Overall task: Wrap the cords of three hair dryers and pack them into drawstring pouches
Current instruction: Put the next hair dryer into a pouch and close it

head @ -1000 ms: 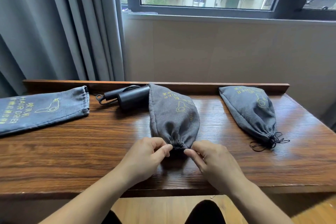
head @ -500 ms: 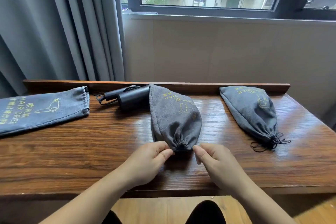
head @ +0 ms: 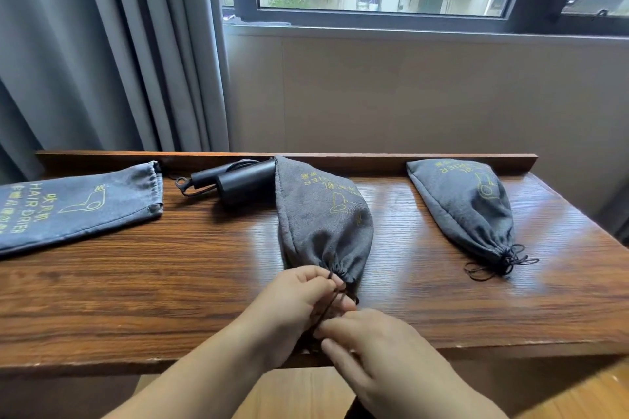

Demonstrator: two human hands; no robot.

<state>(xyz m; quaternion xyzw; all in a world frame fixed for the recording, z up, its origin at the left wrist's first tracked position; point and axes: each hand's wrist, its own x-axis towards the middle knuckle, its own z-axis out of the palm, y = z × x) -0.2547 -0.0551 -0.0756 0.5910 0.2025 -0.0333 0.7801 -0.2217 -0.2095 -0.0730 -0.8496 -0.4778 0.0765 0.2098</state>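
Note:
A filled grey pouch [head: 323, 218] lies in the middle of the wooden table [head: 136, 282], its cinched mouth toward me. My left hand [head: 292, 306] pinches the black drawstring [head: 332, 299] right at the gathered mouth. My right hand [head: 371, 350] pinches the same cord lower down, close to the table's front edge. A black hair dryer [head: 238, 180] with its wrapped cord lies behind the pouch to the left. A second filled pouch [head: 469, 204], tied shut, rests at the right. A flat, unfilled pouch [head: 75, 207] lies at the left.
A raised wooden lip [head: 374, 160] runs along the table's back edge below the wall and window. Grey curtains [head: 102, 44] hang at the back left. The tied pouch's loose cord loops [head: 500, 264] spread on the wood at the right.
Both hands have come together at the pouch's mouth. The right hand has dropped toward the table's front edge, drawing the black cord out between the hands.

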